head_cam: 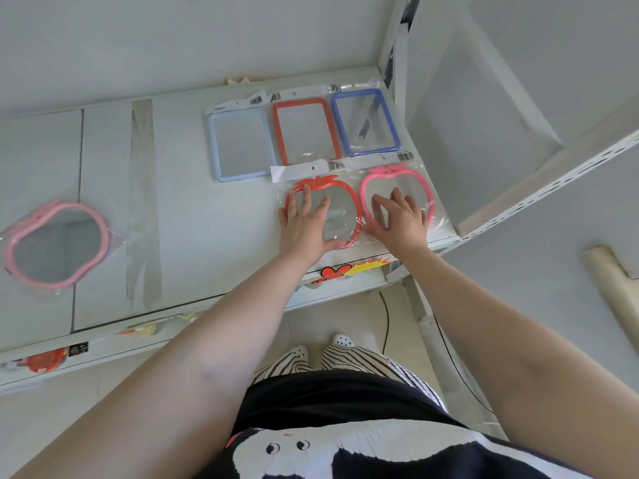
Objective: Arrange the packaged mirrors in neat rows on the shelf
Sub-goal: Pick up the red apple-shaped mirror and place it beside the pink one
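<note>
Mirrors in clear packaging lie on the white shelf [179,188]: the left hand [304,219] rests flat, fingers spread, on the red apple mirror [345,209], the right hand [401,216] likewise on the pink apple mirror [422,188] beside it. Behind them sit three rectangular mirrors [304,133]; another pink mirror [55,243] lies far left.

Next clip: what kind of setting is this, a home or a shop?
Most likely a small shop. The white metal shelf has slotted uprights and promo stickers on its front edge, and the packaged mirrors carry barcode labels and hang holes. Both hands rest flat on apple-shaped ones.
</note>
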`<state>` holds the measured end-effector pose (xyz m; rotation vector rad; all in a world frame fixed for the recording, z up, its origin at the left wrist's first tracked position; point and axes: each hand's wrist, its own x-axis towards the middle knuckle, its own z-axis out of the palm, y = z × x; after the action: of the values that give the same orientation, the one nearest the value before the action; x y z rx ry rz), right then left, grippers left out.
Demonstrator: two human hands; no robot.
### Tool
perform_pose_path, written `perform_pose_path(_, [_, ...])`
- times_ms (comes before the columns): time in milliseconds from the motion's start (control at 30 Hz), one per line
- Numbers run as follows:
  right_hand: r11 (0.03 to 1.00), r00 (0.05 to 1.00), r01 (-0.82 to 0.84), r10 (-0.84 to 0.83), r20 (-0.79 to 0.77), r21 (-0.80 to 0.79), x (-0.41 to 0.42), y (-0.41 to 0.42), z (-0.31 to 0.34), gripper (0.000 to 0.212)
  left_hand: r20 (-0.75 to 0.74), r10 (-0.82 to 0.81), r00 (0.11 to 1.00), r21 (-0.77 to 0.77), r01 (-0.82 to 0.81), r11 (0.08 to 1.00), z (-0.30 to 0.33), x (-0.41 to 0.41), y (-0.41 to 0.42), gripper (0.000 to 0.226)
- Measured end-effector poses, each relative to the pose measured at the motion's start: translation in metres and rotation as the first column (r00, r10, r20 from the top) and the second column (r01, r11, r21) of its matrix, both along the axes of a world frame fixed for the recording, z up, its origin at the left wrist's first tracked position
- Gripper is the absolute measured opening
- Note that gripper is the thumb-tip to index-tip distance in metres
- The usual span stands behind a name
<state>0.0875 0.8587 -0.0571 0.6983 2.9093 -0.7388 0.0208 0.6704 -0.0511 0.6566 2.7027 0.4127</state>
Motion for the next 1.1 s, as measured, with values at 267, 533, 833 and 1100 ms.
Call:
perform_pose_path(267, [1.000,1.000,0.007,-0.007,0.014,-0.002,-0.001,0.000,0.001,0.052,-0.005,-0.004,1.000,-0.020,0.004,1.000,0.001,0.001,0.001,0.095])
perform_pose_path(533, [1.000,0.999,0.001,0.000,0.044,-0.006,-0.003,0.001,0.003,0.055,0.009,0.011,1.000,-0.027,-0.010,1.000,0.003,0.002,0.001,0.095])
perform_pose_path(833, [0.996,0.996,0.084,-0.084,0.007,0.015,0.000,-0.014,0.028,0.054,-0.136,0.033,0.990,0.051,-0.026,0.998,0.009,-0.003,-0.003,0.070])
perform_pose_path(1100, [0.998,0.998,-0.062,0.061,0.006,0.021,0.008,-0.043,0.060,0.048,-0.160,0.014,0.987,0.137,0.009,0.991,0.036,0.006,-0.025,0.043])
